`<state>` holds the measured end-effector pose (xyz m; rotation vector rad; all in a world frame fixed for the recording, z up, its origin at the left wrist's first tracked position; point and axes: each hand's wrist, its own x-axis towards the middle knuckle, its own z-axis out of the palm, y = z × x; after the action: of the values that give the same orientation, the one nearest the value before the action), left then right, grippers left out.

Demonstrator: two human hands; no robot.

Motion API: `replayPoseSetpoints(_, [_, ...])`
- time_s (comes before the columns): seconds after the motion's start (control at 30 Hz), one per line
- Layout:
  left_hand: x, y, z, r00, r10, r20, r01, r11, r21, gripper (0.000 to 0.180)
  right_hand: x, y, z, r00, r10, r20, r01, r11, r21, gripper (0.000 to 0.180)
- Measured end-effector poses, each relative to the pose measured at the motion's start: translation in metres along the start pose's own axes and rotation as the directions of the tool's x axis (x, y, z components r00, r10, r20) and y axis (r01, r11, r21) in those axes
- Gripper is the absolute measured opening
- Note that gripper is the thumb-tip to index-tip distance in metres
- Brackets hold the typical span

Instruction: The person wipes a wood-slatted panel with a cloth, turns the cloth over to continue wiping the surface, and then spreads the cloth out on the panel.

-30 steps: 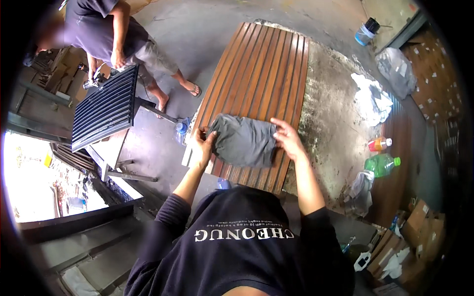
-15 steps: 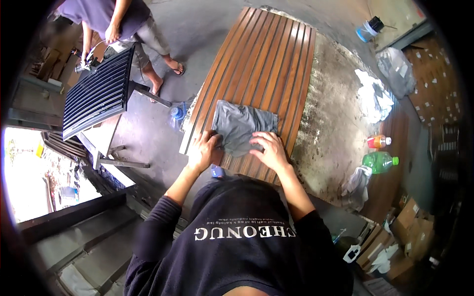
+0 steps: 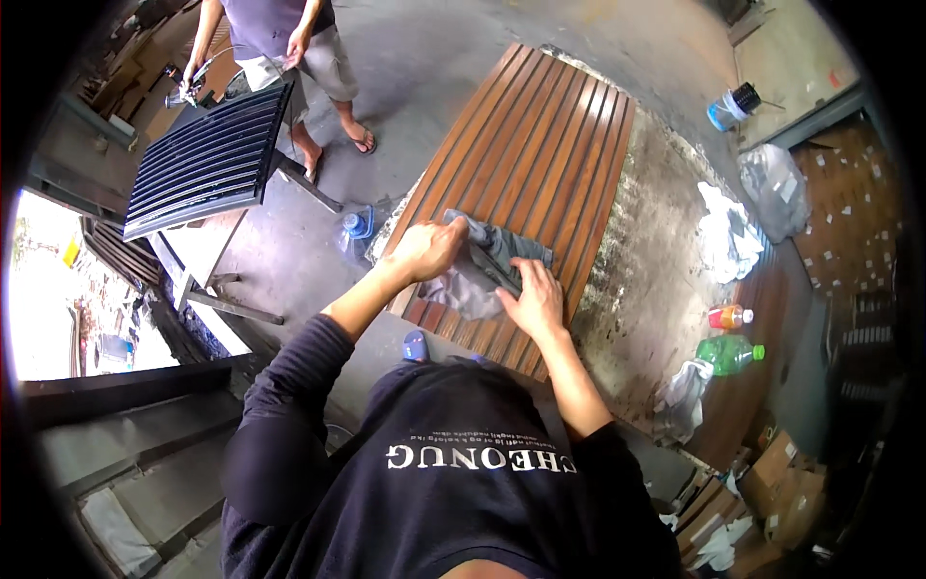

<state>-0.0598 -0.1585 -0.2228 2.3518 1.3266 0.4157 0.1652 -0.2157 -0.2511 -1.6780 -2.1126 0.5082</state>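
Observation:
A grey cloth (image 3: 463, 292) lies partly folded over itself near the close end of a brown slatted wood panel (image 3: 540, 154). My left hand (image 3: 427, 253) is closed on the cloth's far left part, fingers bent over the fabric. At the cloth's right side rests my right hand (image 3: 537, 301), its fingers stretched and apart, touching the folded edge. Dark grooves run lengthwise between the panel's slats. Under my left fingers the cloth is hidden.
The panel lies on a stained worktop (image 3: 632, 289). White rags (image 3: 723, 236), an orange bottle (image 3: 728, 317) and a green bottle (image 3: 728, 355) sit to the right. At far left a co-worker (image 3: 328, 68) holds a spray gun (image 3: 193, 89) by a black slatted panel (image 3: 207, 159).
My left hand has moved up and right with the cloth's left side, folding the cloth, which lay flatter before. The co-worker's spraying arm has shifted, and the whole view has moved slightly.

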Motion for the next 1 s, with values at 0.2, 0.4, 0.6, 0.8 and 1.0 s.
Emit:
replayPoseSetpoints(0.2, [0.033, 0.011, -0.010, 0.999, 0.036, -0.012, -0.036, 0.998, -0.052, 0.015, 0.020, -0.025, -0.004, 0.995, 0.057, 0.084, -0.072, 0.980, 0.187, 0.073])
replayPoseSetpoints(0.4, [0.059, 0.014, -0.026, 0.995, 0.086, -0.054, -0.092, 0.988, -0.126, 0.016, 0.037, -0.016, -0.010, 0.992, 0.123, 0.032, -0.127, 0.959, 0.252, 0.082])
replayPoseSetpoints(0.6, [0.067, 0.031, -0.053, 0.990, 0.035, -0.137, -0.058, 0.984, -0.167, 0.019, 0.050, -0.015, -0.040, 0.977, 0.193, 0.089, -0.196, 0.980, 0.031, 0.068])
replayPoseSetpoints(0.8, [0.076, 0.047, -0.084, 0.969, 0.040, -0.245, -0.162, 0.849, -0.504, 0.050, 0.085, -0.013, -0.124, 0.986, 0.149, 0.073, -0.157, 0.981, 0.112, 0.039])
replayPoseSetpoints(1.0, [0.034, 0.084, -0.059, 0.636, 0.250, -0.730, -0.400, 0.916, -0.034, 0.100, 0.096, -0.051, -0.195, 0.994, -0.044, 0.095, 0.023, 0.977, 0.213, 0.036])
